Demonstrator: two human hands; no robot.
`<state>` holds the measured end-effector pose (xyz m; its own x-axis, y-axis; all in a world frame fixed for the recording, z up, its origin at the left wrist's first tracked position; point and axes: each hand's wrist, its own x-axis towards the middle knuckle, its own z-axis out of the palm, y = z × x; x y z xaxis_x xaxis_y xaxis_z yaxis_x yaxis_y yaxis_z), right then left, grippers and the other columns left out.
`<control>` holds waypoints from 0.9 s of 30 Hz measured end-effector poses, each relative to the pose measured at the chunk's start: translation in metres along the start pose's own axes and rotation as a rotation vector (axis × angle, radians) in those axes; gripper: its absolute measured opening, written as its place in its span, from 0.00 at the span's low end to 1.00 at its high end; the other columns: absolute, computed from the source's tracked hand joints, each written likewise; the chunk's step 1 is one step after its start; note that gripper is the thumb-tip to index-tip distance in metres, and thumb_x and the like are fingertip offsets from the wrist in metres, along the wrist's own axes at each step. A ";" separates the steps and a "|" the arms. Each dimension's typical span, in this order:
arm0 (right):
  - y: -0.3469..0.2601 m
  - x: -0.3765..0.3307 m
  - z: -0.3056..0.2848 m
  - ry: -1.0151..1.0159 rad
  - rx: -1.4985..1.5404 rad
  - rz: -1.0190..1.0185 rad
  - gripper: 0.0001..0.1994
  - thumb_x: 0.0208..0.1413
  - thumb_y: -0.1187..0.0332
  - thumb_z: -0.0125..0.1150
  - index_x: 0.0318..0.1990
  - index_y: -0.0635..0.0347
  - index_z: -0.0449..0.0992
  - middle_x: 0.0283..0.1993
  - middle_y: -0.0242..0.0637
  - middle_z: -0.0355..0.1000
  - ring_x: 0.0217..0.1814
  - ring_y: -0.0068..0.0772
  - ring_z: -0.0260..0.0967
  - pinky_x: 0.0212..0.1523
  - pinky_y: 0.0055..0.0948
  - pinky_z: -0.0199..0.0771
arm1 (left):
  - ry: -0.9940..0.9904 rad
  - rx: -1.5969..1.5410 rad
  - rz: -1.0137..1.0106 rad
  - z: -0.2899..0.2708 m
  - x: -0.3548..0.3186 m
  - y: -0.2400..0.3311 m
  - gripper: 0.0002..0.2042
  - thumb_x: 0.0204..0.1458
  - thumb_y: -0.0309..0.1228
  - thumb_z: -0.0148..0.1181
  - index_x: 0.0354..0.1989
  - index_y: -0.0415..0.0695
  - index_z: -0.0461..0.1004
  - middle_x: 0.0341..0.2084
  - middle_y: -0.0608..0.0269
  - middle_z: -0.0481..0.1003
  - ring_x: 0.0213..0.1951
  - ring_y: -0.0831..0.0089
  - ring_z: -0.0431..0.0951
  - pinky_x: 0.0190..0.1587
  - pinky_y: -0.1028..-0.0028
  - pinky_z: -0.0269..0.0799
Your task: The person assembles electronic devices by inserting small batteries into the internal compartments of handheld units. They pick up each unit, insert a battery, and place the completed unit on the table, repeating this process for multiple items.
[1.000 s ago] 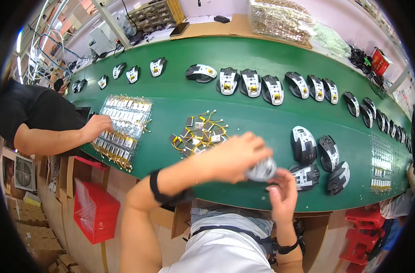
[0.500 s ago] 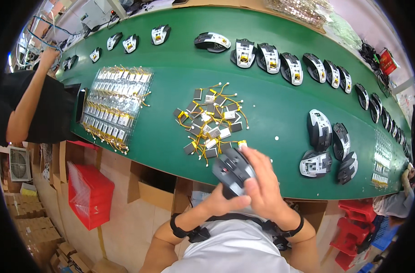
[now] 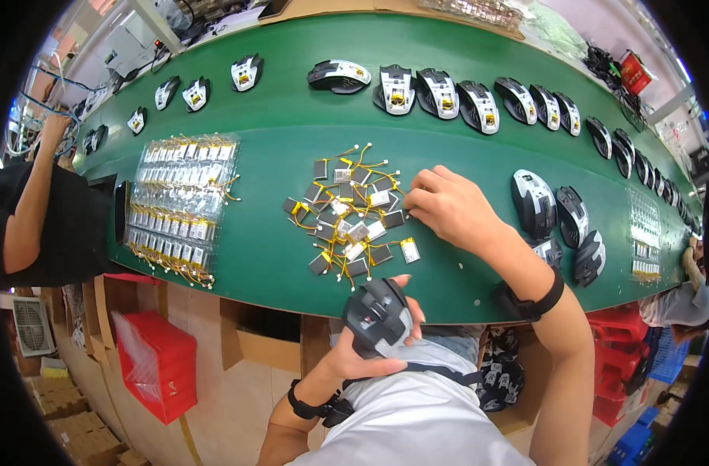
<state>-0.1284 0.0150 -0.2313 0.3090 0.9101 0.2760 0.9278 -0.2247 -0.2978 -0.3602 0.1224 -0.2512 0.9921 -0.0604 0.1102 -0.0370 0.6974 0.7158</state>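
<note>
Green surface (image 3: 265, 233), white-and-black mouse shells (image 3: 435, 93) along back. Left hand (image 3: 354, 361): fingers wrapped round grey-and-black plastic mouse (image 3: 374, 311) by near edge. Right hand (image 3: 451, 206): fingers bent at flat black-and-silver battery pile (image 3: 358, 231), can't tell if gripping. Looks like battery-picking step imo, wants neat pinch on one.

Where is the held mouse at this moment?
In the head view, the held mouse is in the left hand, below the picture's centre, by the near edge of the green table and below the loose battery pile.
</note>
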 end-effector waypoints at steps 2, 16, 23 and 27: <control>0.001 0.003 -0.001 0.013 -0.047 -0.045 0.03 0.50 0.72 0.59 0.32 0.58 0.76 0.39 0.33 0.69 0.42 0.37 0.67 0.42 0.34 0.72 | -0.021 -0.029 -0.007 -0.003 0.006 0.002 0.50 0.42 0.19 0.67 0.73 0.43 0.41 0.50 0.51 0.68 0.47 0.67 0.72 0.47 0.69 0.71; -0.020 -0.039 -0.022 0.105 1.028 0.630 0.07 0.57 0.73 0.61 0.40 0.66 0.75 0.33 0.35 0.79 0.34 0.21 0.74 0.37 0.22 0.73 | -0.349 -0.038 0.021 0.139 0.057 0.057 0.48 0.48 0.31 0.70 0.70 0.35 0.39 0.53 0.48 0.67 0.52 0.65 0.71 0.50 0.67 0.70; -0.024 -0.075 -0.043 0.242 0.919 0.651 0.09 0.54 0.71 0.64 0.38 0.67 0.77 0.35 0.33 0.77 0.37 0.20 0.71 0.42 0.23 0.72 | -0.380 0.176 -0.051 0.120 0.066 0.049 0.48 0.48 0.30 0.70 0.71 0.40 0.39 0.61 0.52 0.59 0.61 0.70 0.62 0.60 0.67 0.61; -0.040 -0.092 -0.052 0.529 0.992 0.564 0.06 0.55 0.74 0.62 0.38 0.66 0.75 0.37 0.34 0.73 0.42 0.24 0.69 0.47 0.27 0.69 | -0.149 0.075 -0.257 0.060 0.081 0.020 0.50 0.45 0.33 0.73 0.71 0.39 0.41 0.57 0.51 0.64 0.58 0.64 0.69 0.56 0.66 0.70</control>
<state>-0.1833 -0.0772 -0.1972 0.8692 0.4708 0.1507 0.1546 0.0307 -0.9875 -0.2877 0.0883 -0.1864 0.9419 -0.3357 0.0146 0.1986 0.5912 0.7817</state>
